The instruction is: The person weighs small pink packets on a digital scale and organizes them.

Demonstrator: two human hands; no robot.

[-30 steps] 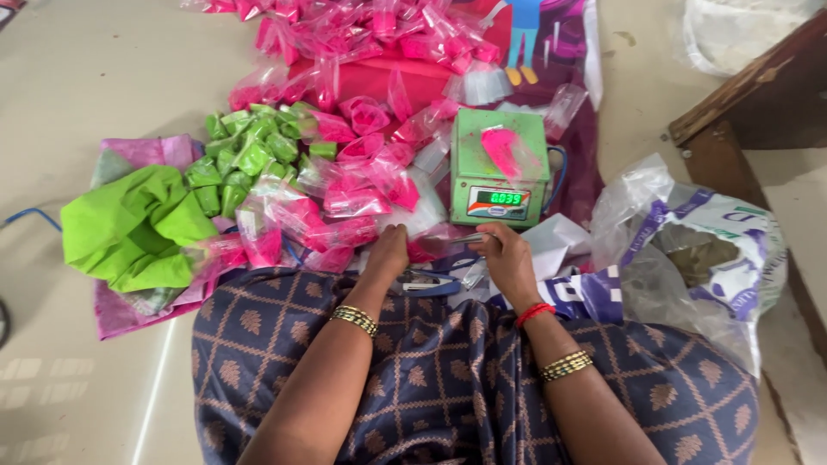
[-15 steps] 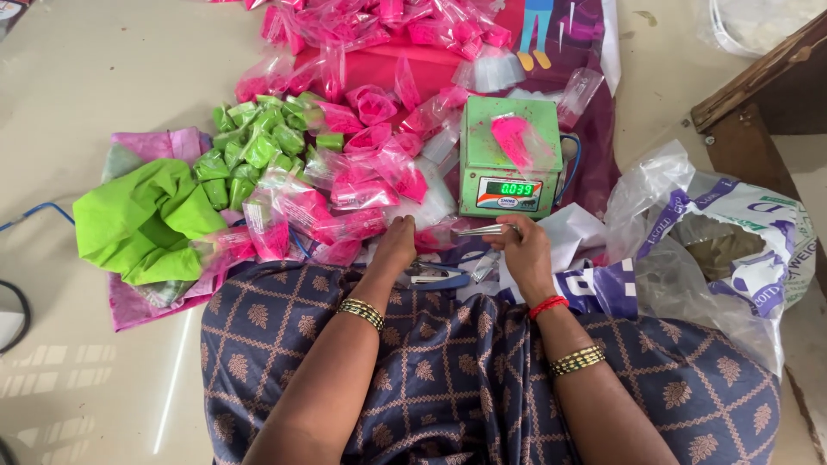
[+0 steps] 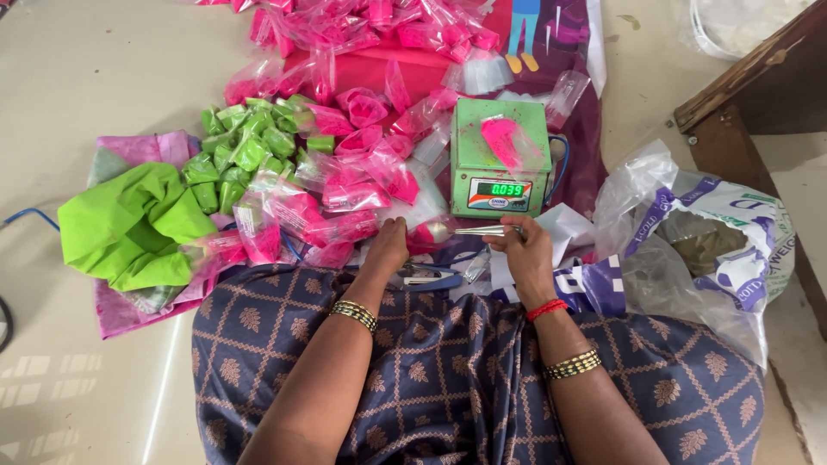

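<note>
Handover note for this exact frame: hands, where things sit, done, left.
Right hand: grip on a metal spoon, bowl pointing left, just in front of the green scale.
Left hand: resting on a small pink packet by the spoon's bowl.
On the scale: one clear bag with pink powder.
Done: many filled pink packets and green packets piled on the left.
Left: the bag on the scale looks open, not yet closed. Large sack on the right.
</note>
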